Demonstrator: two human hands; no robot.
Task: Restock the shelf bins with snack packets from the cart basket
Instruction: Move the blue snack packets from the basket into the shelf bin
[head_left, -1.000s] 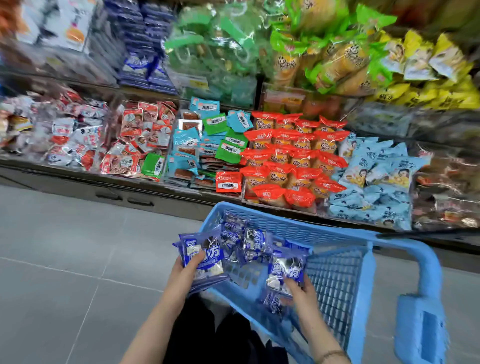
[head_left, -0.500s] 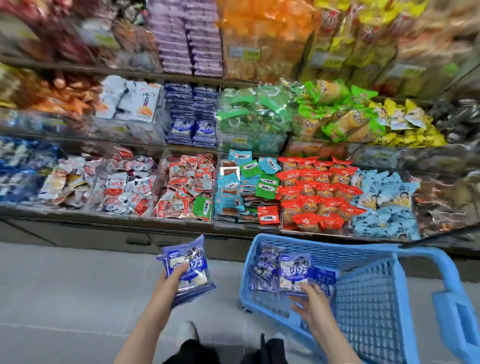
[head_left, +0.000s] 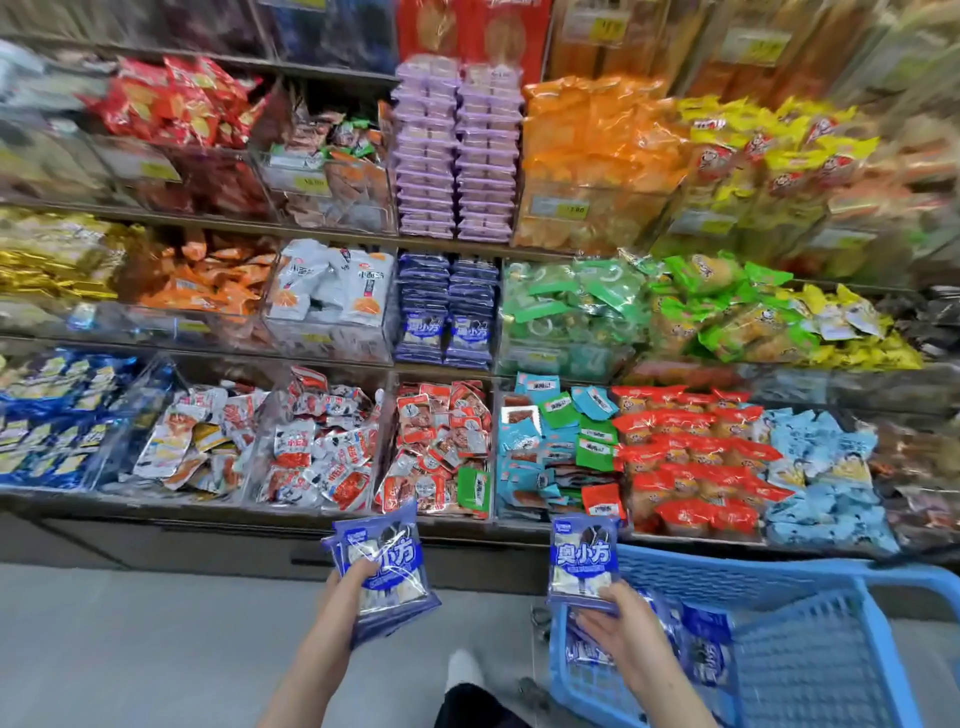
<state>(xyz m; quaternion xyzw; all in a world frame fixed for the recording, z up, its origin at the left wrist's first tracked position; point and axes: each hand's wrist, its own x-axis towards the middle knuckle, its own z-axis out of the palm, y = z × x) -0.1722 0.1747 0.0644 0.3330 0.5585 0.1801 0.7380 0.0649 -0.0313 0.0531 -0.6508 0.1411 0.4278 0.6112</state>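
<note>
My left hand (head_left: 349, 582) grips a small stack of dark blue snack packets (head_left: 387, 564), held upright in front of the lowest shelf. My right hand (head_left: 615, 616) grips another blue packet stack (head_left: 582, 564) just above the near left corner of the blue cart basket (head_left: 810, 644). More of the same blue packets (head_left: 701, 642) lie inside the basket. On the middle shelf, two neat columns of matching blue packets (head_left: 445, 312) fill a clear bin straight ahead, well above both hands.
Clear shelf bins hold many other snacks: red and white packets (head_left: 322, 447) lower left, red packets (head_left: 691, 457) and pale blue packets (head_left: 826, 467) lower right, green packets (head_left: 571, 306) beside the blue bin. Grey floor (head_left: 130, 639) lies at left. My shoe (head_left: 465, 670) is below.
The view has tilted up, showing higher shelves. My right hand lifted a packet stack out of the basket. My left hand raised its stack toward the shelves.
</note>
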